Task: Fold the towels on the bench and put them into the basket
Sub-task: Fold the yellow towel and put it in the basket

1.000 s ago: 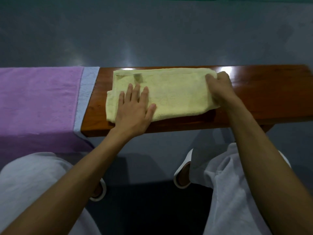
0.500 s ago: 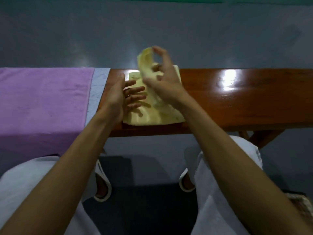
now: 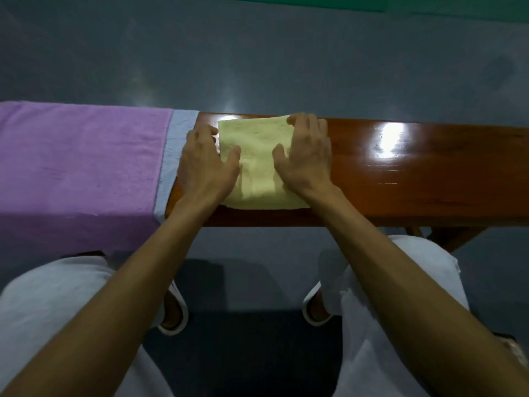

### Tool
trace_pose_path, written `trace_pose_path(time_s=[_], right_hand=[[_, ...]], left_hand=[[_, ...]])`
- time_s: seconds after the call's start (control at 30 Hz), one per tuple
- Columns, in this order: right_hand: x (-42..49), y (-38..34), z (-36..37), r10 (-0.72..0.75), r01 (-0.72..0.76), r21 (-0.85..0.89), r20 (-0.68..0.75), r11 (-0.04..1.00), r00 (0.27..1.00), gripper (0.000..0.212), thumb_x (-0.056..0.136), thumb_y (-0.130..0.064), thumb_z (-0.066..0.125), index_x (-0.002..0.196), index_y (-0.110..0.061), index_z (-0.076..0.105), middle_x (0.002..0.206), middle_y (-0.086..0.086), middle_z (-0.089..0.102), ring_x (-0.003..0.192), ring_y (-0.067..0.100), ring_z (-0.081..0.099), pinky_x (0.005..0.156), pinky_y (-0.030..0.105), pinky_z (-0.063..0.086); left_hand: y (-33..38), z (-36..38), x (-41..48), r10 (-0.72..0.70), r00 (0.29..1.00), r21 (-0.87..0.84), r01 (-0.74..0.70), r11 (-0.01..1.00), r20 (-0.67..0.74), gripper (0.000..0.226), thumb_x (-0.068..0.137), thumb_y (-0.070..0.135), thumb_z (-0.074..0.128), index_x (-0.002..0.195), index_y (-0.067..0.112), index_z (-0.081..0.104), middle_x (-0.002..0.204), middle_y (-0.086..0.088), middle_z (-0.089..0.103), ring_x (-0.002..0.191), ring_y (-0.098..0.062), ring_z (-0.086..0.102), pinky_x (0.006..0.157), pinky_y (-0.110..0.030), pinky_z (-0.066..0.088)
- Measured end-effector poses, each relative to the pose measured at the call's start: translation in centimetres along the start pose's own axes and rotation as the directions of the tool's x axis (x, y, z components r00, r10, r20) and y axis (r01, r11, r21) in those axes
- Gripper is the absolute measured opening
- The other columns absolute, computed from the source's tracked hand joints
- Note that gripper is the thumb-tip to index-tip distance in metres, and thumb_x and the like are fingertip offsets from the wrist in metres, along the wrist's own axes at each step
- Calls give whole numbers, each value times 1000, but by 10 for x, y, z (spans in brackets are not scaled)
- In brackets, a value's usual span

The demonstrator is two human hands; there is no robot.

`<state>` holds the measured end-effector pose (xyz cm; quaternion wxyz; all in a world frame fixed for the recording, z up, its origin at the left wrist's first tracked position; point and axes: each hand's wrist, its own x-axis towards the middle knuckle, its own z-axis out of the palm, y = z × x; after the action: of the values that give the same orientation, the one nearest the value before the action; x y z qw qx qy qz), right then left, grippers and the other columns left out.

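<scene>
left hand (image 3: 206,164) and right hand (image 3: 306,156) press open-palmed, gripping nothing, on the yellow towel (image 3: 257,156), just folded into a square on the bench (image 3: 429,179); i judge it ready to stow.

Layout: the folded towel (image 3: 257,167) lies on the bench (image 3: 415,173) between your 2 hands, your left hand (image 3: 204,164) at its left edge, your right hand (image 3: 306,159) on its right edge. The spread towel (image 3: 80,167) covers the bench farther left.

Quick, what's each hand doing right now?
Left hand: on folded pale-yellow terry towel; grip cannot be told.
Right hand: same towel; cannot be told.
</scene>
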<state>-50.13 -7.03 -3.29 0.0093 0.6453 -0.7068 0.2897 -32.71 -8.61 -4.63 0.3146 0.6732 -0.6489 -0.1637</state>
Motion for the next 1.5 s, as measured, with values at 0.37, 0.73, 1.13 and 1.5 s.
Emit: trace_pose_path(time_s=[0.37, 0.73, 1.13, 1.5], right_hand=[[-1, 30, 16, 76, 4, -161, 485, 987, 871, 69, 108, -51, 18, 165, -16, 1, 173, 1, -7, 158, 23, -13, 128, 53, -1], [3, 55, 10, -4, 80, -128, 507, 989, 862, 70, 108, -54, 19, 165, -20, -3, 172, -2, -9, 158, 21, -14, 128, 50, -5], [-2, 57, -24, -132, 111, 156, 136, 982, 982, 80, 93, -40, 67, 157, -10, 28, 156, 13, 41, 138, 28, 44, 115, 43, 38], [-52, 77, -32, -362, 335, 135, 376, 932, 853, 64, 96, -65, 48, 139, -20, 55, 147, -1, 52, 137, 18, 44, 109, 45, 40]], left_hand=[[-1, 37, -11, 256, 865, 310, -408, 859, 431, 83, 100, 75, 9, 165, 26, -3, 173, -2, -10, 159, -22, -13, 128, -55, 2], [-3, 33, -5, 239, 863, 320, -402, 858, 445, 116, 82, 96, 16, 165, 18, -5, 173, -2, -10, 159, -22, -12, 127, -56, 2], [-7, -5, -19, 389, 884, -193, -347, 918, 260, 60, 102, 48, 54, 152, 18, 44, 154, -4, 50, 142, -18, 45, 119, -44, 37], [-37, -30, -40, 378, 849, -382, -232, 894, 370, 60, 91, 39, 71, 142, 20, 47, 125, 11, 69, 118, -7, 63, 99, -32, 54]])
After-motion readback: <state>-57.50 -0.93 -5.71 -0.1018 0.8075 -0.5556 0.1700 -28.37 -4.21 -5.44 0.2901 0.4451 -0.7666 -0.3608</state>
